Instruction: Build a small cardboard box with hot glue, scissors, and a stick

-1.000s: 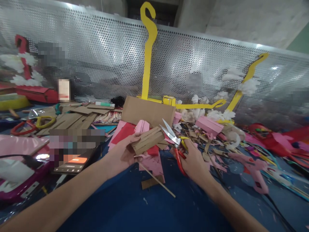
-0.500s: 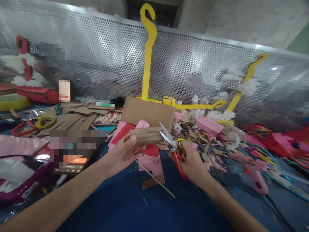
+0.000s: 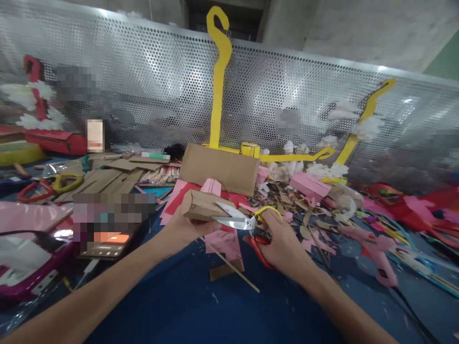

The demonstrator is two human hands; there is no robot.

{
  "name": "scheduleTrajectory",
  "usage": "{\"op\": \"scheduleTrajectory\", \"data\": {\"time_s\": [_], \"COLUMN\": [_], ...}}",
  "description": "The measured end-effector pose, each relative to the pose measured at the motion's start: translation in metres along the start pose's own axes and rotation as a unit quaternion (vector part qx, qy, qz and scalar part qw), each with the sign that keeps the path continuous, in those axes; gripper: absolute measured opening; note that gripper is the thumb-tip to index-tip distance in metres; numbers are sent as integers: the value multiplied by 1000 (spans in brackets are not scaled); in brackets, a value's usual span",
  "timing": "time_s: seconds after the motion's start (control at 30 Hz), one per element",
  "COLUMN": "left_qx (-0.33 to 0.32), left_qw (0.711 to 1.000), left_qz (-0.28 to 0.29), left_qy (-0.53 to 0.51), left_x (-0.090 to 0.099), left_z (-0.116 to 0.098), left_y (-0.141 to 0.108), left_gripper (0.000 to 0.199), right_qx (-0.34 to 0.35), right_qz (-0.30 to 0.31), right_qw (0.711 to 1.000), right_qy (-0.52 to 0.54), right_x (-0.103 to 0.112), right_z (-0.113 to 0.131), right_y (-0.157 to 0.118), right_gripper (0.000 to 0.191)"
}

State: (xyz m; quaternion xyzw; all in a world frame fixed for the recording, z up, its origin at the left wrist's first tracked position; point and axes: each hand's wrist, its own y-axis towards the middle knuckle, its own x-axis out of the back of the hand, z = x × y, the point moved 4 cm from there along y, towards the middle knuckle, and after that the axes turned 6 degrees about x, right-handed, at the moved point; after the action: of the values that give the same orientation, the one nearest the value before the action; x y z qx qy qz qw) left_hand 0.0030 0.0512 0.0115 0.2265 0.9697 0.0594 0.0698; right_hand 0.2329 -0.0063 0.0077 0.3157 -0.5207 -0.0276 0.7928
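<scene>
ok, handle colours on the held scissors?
Yellow upper loop, red lower loop; best in head view.

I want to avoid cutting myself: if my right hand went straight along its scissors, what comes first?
Probably the folded cardboard piece in the left hand; the right hand's open scissors overlap it in view, though depth is unclear.

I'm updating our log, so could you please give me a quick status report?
Left hand: holding folded brown cardboard piece. Right hand: holding red-and-yellow-handled metal scissors, open, overlapping cardboard in view; contact unclear. Thin straight tan stick lying nearby.
</scene>
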Motion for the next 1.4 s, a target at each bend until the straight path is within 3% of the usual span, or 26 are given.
{"op": "scheduleTrajectory", "data": {"time_s": [0.43, 0.6, 0.8, 1.0, 1.17, 1.4], "left_qx": [-19, -19, 9, 134, 151, 228], "left_qw": [993, 996, 997, 964, 944, 936], "left_qz": [48, 59, 56, 83, 82, 53], "left_qy": [104, 65, -52, -216, -281, -264], "left_x": [2, 0, 0, -4, 0, 8], "left_z": [2, 5, 17, 20, 10, 16], "left_y": [3, 2, 4, 4, 3, 3], "left_gripper": [39, 38, 36, 35, 33, 32], "right_qx": [9, 7, -35, -9, -7, -6], "right_qz": [3, -10, -31, -46, -46, -53], "right_qw": [1000, 1000, 999, 999, 998, 998], "right_qy": [8, 4, 12, -26, -40, -42], "right_x": [-3, -3, -2, -1, -2, -1], "right_z": [-8, -10, -12, -9, -10, -14], "right_y": [2, 2, 0, 0, 0, 1], "right_gripper": [25, 27, 20, 29, 30, 28]}}
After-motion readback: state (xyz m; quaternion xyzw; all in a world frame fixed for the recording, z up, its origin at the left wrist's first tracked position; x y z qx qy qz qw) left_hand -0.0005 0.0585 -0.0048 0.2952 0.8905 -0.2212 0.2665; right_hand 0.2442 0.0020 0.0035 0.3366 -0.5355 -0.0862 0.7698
